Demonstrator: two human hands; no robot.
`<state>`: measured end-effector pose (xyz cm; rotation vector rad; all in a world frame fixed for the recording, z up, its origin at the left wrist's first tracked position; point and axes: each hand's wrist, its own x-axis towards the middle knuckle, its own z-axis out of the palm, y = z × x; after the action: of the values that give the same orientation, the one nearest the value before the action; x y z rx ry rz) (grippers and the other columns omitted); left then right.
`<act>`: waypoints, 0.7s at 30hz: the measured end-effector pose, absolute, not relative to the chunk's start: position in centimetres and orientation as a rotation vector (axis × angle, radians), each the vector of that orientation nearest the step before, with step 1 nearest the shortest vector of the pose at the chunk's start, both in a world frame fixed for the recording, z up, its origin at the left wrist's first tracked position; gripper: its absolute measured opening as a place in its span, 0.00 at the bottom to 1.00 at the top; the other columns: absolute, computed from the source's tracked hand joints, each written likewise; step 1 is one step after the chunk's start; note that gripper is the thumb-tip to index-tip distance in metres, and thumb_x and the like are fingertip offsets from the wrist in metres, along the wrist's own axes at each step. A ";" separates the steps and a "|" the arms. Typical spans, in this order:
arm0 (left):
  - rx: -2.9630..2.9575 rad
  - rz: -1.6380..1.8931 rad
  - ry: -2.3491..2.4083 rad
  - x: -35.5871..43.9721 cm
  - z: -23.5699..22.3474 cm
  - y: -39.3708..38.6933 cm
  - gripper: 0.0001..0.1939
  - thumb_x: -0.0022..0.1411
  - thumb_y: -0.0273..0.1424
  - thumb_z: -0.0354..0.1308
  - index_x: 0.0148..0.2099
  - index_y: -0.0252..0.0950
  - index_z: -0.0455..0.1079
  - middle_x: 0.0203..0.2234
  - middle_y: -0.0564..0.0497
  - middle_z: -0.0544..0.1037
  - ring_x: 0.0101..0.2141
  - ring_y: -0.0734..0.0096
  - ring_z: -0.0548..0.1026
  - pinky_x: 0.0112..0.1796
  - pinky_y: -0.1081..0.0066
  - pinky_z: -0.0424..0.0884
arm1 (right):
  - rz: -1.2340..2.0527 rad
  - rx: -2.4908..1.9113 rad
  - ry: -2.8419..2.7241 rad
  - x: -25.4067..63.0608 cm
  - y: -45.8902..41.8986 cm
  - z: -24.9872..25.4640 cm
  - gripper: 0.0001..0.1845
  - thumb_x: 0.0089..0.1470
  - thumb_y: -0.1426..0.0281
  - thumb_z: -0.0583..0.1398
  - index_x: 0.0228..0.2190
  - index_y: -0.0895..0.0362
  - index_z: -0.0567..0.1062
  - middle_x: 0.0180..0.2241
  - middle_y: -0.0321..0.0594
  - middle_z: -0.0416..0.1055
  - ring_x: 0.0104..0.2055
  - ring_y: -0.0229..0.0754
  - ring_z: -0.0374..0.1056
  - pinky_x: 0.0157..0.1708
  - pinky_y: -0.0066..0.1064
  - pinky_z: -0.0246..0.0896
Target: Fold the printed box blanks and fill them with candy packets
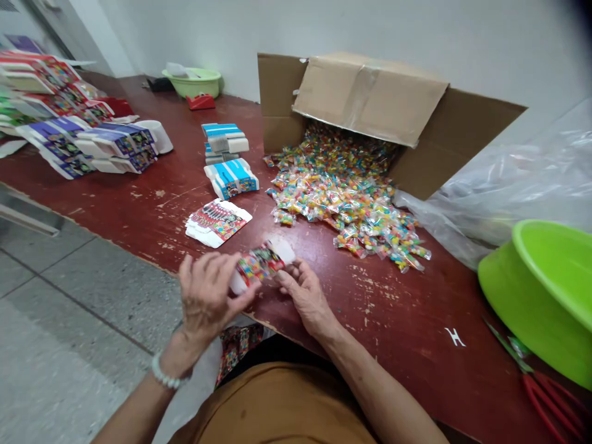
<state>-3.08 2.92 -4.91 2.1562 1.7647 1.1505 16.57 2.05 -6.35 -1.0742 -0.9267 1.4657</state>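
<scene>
Between my two hands is a small printed candy box [261,262], red and multicoloured with white end flaps, held over the front edge of the table. My left hand [210,287] grips its left end, thumb in front and fingers behind. At the right end, the thumb and fingers of my right hand [303,290] pinch the box close to a raised white flap. Just beyond lies a fanned stack of flat red cartons [219,222]. To the right, a heap of wrapped candies [342,197] spills from a cardboard box [370,92] lying on its side.
Bundles of blue cartons [234,176] stand behind the flat stack, with purple cartons [118,145] and red cartons [46,74] farther left. A green basin [518,290] and red-handled scissors [546,394] sit at right. A pale green bowl [197,83] and red tape dispenser [201,102] are at the back.
</scene>
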 end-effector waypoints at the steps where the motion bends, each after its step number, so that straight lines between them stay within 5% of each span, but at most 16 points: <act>1: 2.037 1.153 1.718 -2.5 -4.5 1.6 0.29 0.47 0.44 0.74 0.50 0.40 0.77 0.47 0.38 0.81 0.54 0.38 0.73 0.64 0.41 0.48 | 1.432 -1.039 -0.940 16.6 2.1 -5.8 0.24 0.54 0.56 0.66 0.48 0.56 0.72 0.47 0.44 0.77 0.41 0.41 0.73 0.43 0.32 0.70; 5: 1.206 0.974 1.347 -1.7 -2.6 -1.3 0.25 0.51 0.44 0.71 0.50 0.39 0.76 0.40 0.43 0.84 0.41 0.51 0.80 0.45 0.57 0.74 | 1.450 -0.937 -1.067 17.0 1.6 -4.0 0.19 0.53 0.56 0.67 0.42 0.55 0.76 0.41 0.40 0.79 0.45 0.44 0.74 0.52 0.37 0.69; 8: 0.846 0.656 0.916 -1.8 -2.0 -1.5 0.23 0.52 0.45 0.72 0.44 0.34 0.79 0.33 0.43 0.84 0.35 0.54 0.82 0.38 0.63 0.76 | 1.691 -0.847 -1.153 17.3 0.6 -3.4 0.17 0.55 0.57 0.66 0.42 0.55 0.76 0.28 0.34 0.75 0.28 0.38 0.71 0.35 0.32 0.72; 11: 0.702 0.579 0.729 -1.2 -2.6 -1.8 0.22 0.50 0.42 0.74 0.43 0.34 0.80 0.32 0.43 0.85 0.33 0.57 0.83 0.37 0.64 0.78 | 1.890 -0.781 -1.125 17.5 -0.4 -3.1 0.16 0.60 0.58 0.63 0.44 0.55 0.73 0.23 0.30 0.70 0.16 0.31 0.61 0.17 0.24 0.60; 21: 0.763 0.783 0.886 0.5 -2.9 -2.2 0.19 0.46 0.42 0.77 0.31 0.33 0.77 0.21 0.50 0.80 0.19 0.70 0.78 0.23 0.74 0.74 | 2.009 -0.609 -0.949 17.3 -0.6 -2.1 0.23 0.54 0.59 0.69 0.48 0.54 0.72 0.36 0.36 0.75 0.20 0.32 0.66 0.20 0.26 0.69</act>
<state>0.54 -2.21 -2.85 0.7630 0.8860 0.7832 17.28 -0.63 -2.06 -0.6087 -0.9492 2.0089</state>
